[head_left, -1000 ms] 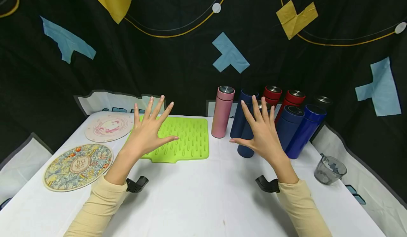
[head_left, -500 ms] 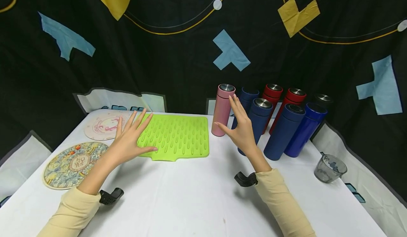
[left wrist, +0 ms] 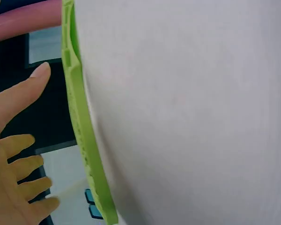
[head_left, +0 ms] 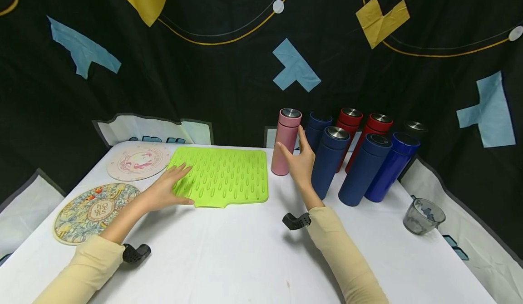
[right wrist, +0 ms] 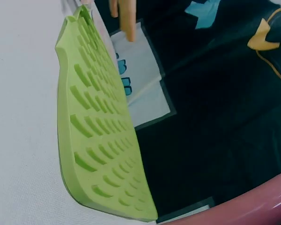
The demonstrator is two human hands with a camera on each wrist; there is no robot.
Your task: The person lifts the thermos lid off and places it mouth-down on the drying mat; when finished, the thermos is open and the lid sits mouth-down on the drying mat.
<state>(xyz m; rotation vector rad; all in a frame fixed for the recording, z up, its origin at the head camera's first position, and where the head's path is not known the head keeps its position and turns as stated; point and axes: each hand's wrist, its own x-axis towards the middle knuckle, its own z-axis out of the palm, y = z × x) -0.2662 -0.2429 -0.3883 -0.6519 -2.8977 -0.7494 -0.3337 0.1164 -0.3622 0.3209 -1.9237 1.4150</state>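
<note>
A lime-green ridged mat (head_left: pixel 229 177) lies flat at the back middle of the table. Over its left edge is my left hand (head_left: pixel 161 189), fingers spread and holding nothing; in the left wrist view that hand (left wrist: pixel 16 176) shows beside the mat's thin edge (left wrist: pixel 86 136). My right hand (head_left: pixel 301 164) reaches to the pink flask (head_left: pixel 284 145), which stands upright with a steel-topped lid. The thumb overlaps the flask's front and the fingers extend along its right side; whether they touch it cannot be told. The right wrist view shows the flask (right wrist: pixel 253 201) low at the right.
Right of the pink flask stand several others, including a navy flask (head_left: pixel 330 159), a red flask (head_left: pixel 377 125) and a glossy blue flask (head_left: pixel 392 168). A grey glass cup (head_left: pixel 424 216) sits near the right edge. Two round mats, floral (head_left: pixel 96 213) and pink-printed (head_left: pixel 139 161), lie at left.
Both hands have come down and forward from their raised, spread pose. The left hand shifted left to the green mat's edge; the right moved left to the pink flask.
</note>
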